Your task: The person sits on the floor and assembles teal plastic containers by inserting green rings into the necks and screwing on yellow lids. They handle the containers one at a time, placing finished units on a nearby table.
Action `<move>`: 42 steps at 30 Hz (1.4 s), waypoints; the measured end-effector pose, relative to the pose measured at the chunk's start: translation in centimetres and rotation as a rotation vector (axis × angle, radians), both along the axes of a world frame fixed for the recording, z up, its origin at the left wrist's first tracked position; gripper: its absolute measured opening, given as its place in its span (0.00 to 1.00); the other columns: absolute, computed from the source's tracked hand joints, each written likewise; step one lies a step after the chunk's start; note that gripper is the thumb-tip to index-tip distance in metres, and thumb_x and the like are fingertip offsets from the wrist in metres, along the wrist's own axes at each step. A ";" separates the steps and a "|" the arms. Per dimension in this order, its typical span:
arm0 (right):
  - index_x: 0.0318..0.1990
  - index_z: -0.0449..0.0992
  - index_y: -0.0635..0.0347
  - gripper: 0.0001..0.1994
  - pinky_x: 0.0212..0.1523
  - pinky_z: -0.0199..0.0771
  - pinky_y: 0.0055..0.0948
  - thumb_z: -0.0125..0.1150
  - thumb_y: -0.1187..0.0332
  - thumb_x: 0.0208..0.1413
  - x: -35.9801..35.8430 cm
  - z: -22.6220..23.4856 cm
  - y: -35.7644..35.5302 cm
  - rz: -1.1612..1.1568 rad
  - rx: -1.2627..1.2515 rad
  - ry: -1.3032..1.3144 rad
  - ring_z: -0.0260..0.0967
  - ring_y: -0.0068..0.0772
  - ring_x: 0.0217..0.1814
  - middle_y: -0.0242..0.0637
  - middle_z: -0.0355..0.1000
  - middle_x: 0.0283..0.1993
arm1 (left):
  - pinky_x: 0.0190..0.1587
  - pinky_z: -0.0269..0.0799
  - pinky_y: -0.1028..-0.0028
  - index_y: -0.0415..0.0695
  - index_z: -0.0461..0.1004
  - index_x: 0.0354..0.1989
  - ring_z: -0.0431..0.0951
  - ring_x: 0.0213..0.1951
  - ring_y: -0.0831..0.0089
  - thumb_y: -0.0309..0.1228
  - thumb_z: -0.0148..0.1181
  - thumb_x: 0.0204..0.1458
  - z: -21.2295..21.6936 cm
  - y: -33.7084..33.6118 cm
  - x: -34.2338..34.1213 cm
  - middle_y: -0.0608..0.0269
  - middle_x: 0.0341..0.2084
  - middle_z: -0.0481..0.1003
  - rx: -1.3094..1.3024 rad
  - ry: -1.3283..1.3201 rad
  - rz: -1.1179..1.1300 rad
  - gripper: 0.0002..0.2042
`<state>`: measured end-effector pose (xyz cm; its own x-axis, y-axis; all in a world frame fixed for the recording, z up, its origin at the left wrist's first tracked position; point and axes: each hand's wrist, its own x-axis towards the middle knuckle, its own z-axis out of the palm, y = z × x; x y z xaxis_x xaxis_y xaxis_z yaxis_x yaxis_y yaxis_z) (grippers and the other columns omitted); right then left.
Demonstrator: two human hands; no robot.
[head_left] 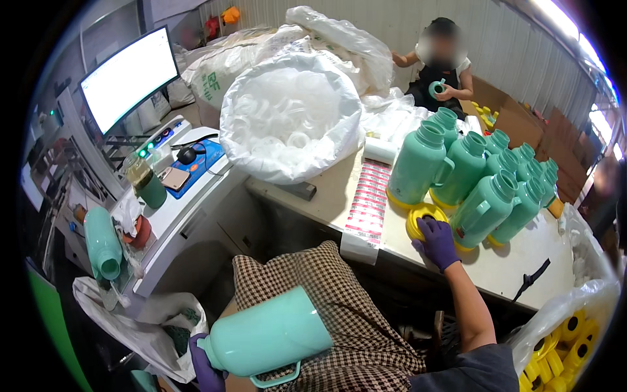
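Head view: I have the flask [268,333] lying on its side across the checked lap, neck to the left and handle toward the lower edge. My left hand [206,369] has its fingers wrapped around the neck. My right hand [436,242] lies on a yellow base [421,213] on the table [496,271], fingers bent over its near side; I can't tell whether they pinch it or merely rest there.

As for progress, a cluster of green flasks [418,163] stands upright on the table, and those at the front show yellow at the foot, so I judge their bases fitted. The lap flask shows no yellow at its bottom end, so I count its base as not yet on. The upright ones have open necks, with no lids that I can see. More yellow parts [575,326] fill a clear bag at lower right, and another flask [101,238] leans at the left desk, which suggests more remains.
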<state>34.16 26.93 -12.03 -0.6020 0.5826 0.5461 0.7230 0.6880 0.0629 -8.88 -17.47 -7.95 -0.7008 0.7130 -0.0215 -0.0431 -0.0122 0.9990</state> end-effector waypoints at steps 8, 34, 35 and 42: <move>0.66 0.66 0.73 0.32 0.57 0.67 0.37 0.56 0.52 0.66 -13.3 5.6 -14.6 0.448 -0.611 0.889 0.68 0.39 0.51 0.45 0.70 0.48 | 0.40 0.76 0.74 0.47 0.69 0.54 0.77 0.39 0.76 0.47 0.39 0.72 -2.6 4.5 3.5 0.64 0.42 0.75 -0.007 -0.321 0.052 0.19; 0.80 0.38 0.41 0.64 0.71 0.57 0.59 0.81 0.47 0.41 -8.5 6.9 -17.3 0.431 -0.218 0.479 0.50 0.67 0.77 0.67 0.49 0.75 | 0.46 0.73 0.66 0.39 0.68 0.55 0.74 0.41 0.64 0.32 0.61 0.50 11.4 13.4 8.7 0.54 0.41 0.71 0.103 0.754 -0.305 0.23; 0.80 0.38 0.41 0.64 0.70 0.58 0.59 0.81 0.49 0.41 -8.4 6.7 -17.9 0.467 -0.217 0.445 0.52 0.68 0.76 0.67 0.50 0.74 | 0.48 0.72 0.67 0.40 0.67 0.57 0.73 0.43 0.64 0.34 0.64 0.51 13.1 14.9 10.4 0.53 0.44 0.71 0.114 0.850 -0.412 0.25; 0.75 0.48 0.53 0.55 0.67 0.64 0.54 0.80 0.51 0.45 1.9 -4.3 -13.8 -0.094 -0.072 0.768 0.62 0.60 0.68 0.61 0.58 0.70 | 0.59 0.71 0.57 0.40 0.69 0.62 0.73 0.57 0.50 0.40 0.71 0.53 12.3 20.0 16.6 0.48 0.58 0.71 0.743 0.673 -0.792 0.30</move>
